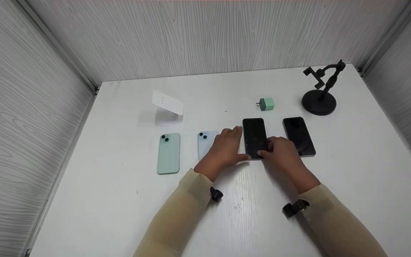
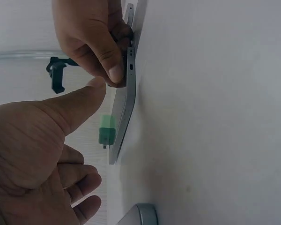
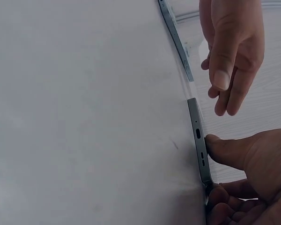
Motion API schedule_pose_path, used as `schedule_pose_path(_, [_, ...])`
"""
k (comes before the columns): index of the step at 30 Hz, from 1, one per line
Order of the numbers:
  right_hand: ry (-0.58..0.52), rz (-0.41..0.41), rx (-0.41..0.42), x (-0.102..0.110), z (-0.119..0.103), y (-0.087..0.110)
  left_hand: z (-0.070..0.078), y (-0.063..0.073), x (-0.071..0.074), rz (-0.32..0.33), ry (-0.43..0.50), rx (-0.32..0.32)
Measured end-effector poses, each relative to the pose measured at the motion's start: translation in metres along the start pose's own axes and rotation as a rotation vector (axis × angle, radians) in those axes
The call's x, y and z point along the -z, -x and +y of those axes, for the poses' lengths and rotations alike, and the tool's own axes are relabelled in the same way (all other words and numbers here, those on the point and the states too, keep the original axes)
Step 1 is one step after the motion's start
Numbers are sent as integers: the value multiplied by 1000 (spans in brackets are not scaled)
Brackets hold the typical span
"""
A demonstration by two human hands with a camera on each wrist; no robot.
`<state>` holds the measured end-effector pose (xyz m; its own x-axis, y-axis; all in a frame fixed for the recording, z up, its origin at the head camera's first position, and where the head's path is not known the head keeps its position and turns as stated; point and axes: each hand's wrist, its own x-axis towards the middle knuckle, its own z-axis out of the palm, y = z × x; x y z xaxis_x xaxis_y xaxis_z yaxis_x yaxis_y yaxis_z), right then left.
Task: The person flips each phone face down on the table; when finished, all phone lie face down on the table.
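A smartphone with a black screen (image 1: pixel 254 134) lies face up between the two hands. At its lower right corner my right hand (image 1: pixel 283 151) pinches it, thumb on the glass and curled fingers against the side edge (image 3: pixel 200 145). My left hand (image 1: pixel 227 150) is held beside the phone's left edge, thumb stretched toward the bottom edge and fingers loosely bent, with nothing in its grasp. Partly behind the left hand is a pale blue phone (image 1: pixel 205 142), camera side up. Just past the right hand, a second black-screened phone (image 1: pixel 298 132) lies face up.
Farther left lies a mint green phone (image 1: pixel 169 155), back up, with a white stand (image 1: pixel 168 103) behind it. A green and grey plug charger (image 1: pixel 267 104) is beyond the middle phone. At the back right stands a black phone holder (image 1: pixel 319 103) on a round base.
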<state>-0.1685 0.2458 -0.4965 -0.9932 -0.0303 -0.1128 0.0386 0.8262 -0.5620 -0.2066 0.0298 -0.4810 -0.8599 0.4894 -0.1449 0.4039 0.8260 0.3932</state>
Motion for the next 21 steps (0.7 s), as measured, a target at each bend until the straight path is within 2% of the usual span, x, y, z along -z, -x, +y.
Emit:
schedule_pose_path(7, [-5, 12, 11, -1, 1, -2, 3, -17, -1, -39, -12, -22])
schedule_pose_path(15, [7, 32, 76, -1, 1, -1, -2, -21, -4, -58, -54, -47])
schedule_pose_path(21, [6, 40, 85, -1, 2, -1, -1, -22, -5, -62, -90, -63])
